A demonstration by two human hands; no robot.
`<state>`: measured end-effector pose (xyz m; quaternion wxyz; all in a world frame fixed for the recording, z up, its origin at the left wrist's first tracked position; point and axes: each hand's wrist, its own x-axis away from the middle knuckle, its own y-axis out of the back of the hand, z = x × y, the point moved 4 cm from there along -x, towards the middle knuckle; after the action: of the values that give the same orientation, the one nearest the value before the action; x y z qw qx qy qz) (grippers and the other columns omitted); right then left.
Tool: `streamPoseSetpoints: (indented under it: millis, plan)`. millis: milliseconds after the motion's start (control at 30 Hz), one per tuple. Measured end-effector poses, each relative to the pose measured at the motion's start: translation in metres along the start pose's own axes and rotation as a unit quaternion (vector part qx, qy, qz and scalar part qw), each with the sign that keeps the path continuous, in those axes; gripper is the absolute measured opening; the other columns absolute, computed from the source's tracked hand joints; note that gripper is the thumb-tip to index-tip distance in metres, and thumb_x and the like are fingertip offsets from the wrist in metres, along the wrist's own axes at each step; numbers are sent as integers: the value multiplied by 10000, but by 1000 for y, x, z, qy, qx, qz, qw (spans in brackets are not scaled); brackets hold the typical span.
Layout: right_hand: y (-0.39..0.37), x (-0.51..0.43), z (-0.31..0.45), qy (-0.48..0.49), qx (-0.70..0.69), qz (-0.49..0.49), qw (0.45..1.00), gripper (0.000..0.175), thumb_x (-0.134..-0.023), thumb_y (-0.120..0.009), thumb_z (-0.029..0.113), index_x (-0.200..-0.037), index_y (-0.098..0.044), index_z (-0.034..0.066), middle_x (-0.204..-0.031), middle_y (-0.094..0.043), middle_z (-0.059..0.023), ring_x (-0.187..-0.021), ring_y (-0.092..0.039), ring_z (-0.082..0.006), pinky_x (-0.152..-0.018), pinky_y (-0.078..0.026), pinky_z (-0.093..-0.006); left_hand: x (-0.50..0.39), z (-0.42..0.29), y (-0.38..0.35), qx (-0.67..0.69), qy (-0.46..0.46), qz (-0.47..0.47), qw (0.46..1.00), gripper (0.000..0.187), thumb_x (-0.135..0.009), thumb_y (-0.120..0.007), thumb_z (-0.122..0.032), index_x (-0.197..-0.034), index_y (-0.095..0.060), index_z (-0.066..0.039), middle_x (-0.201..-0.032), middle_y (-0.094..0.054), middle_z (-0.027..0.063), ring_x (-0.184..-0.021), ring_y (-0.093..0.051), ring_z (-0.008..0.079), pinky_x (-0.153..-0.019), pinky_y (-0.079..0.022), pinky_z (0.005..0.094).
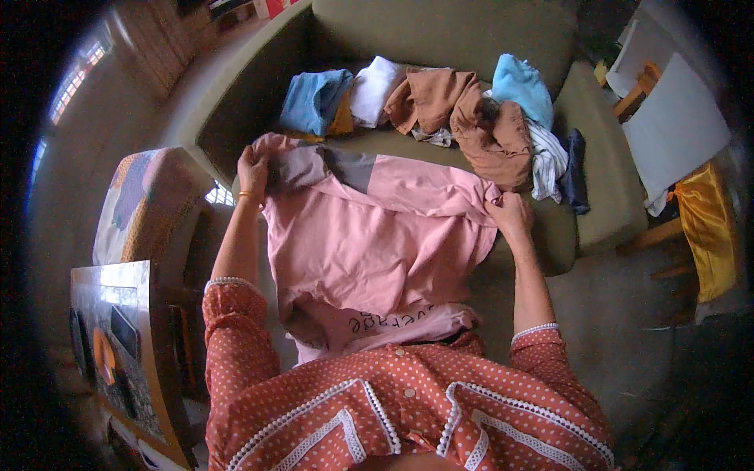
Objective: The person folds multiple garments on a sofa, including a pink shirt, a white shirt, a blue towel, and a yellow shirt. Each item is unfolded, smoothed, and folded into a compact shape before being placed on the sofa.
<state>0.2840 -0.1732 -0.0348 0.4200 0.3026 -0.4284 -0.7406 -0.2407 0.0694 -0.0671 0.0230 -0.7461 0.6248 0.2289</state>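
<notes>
A pink cloth garment [365,241] with a grey panel and dark lettering is stretched out in front of me, its lower part hanging down against my body. My left hand [253,171] grips its upper left edge, beside the grey part. The upper right edge is bunched in my right hand [511,215]. Beyond the garment, on an olive sofa [442,23], lie a blue folded cloth [315,101], a white cloth [376,91], brown cloths [435,97], a light blue towel [521,88] and a striped cloth [548,162].
At the left, a patterned cover [147,206] lies over a seat or armrest, near a low table [126,353] holding a dark phone-like object. A dark rolled cloth [576,171] lies at the sofa's right side. Farther right hangs a shiny yellow cloth [707,229] below a white one [677,129].
</notes>
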Motion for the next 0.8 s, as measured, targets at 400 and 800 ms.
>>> streamPoseSetpoints:
  millis: [400,800]
  plan:
    - [52,-12,-28,-105,-684,-75,717,318,-825,-675,237,-1064,-603,40,-1011,-639,-50,-901,-607,-197,-767,-497,-352,-9,-90,12,208,-77,-29,975,103,-898,-554,-19,-996,-585,-23,-995,-626,21,-930,-578,108,-858,-439,234]
    - [11,-76,-75,11,-210,-257,943,459,-776,-729,360,-955,-572,-32,-871,-607,-138,-772,-562,-279,-742,-449,-403,6,-30,-2,-407,-25,-91,908,460,-798,-644,-216,-1226,-515,-112,-1110,-565,206,-1037,-525,408,-867,-432,451]
